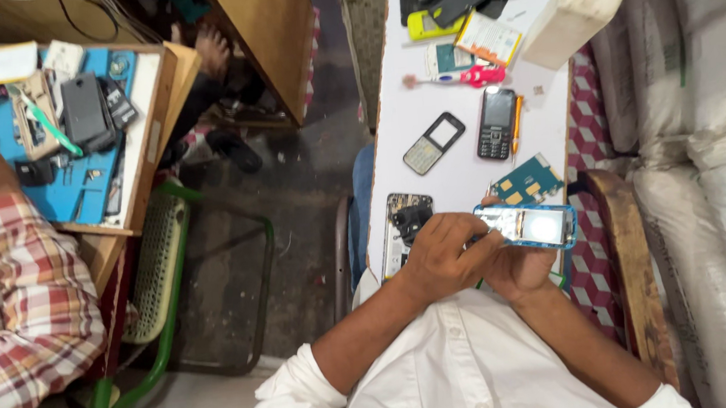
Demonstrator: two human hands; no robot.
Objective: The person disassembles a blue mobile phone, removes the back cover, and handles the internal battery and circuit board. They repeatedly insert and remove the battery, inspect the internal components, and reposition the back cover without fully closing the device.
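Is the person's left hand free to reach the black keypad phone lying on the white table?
Probably not right away: the left hand is busy on the blue phone frame. Otherwise the table between it and the black keypad phone looks open.

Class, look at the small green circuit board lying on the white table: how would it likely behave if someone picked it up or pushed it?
The green circuit board looks thin and flat, so probably light and stiff. On the smooth white table it would likely slide, not roll. Its exposed parts suggest it is fragile.

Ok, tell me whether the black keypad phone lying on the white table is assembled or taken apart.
Assembled, as far as shows: the black keypad phone lies face up on the white table with screen and keys in place. A separate grey front cover lies beside it.
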